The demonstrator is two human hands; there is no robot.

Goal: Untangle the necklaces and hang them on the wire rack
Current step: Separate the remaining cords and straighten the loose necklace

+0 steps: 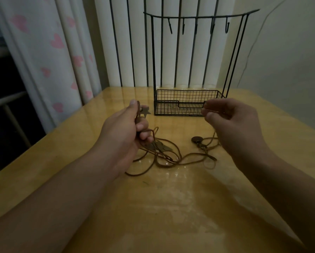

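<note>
Wooden table (171, 207): glossy yellow top, fills the lower frame.

Necklaces (164, 157): brown cords in a tangled heap at frame centre, lying on the table between the two hands. Round pendant (197, 139) rests to the right of the heap; flat star-shaped pendants (162, 147) lie at its left, just under the left hand.

Left hand (127, 128): centre left, fingers curled round a bunch of cord, thumb up; a star pendant (145, 111) sticks out beside the thumb.

Right hand (231, 123): centre right, thumb and forefinger pinching a thin cord raised off the table.

Wire rack (189, 103): black, behind the hands at upper centre; mesh basket at the base, five hooks (196, 27) under the top bar, all bare.

Heart-print curtain (56, 52): upper left.
</note>
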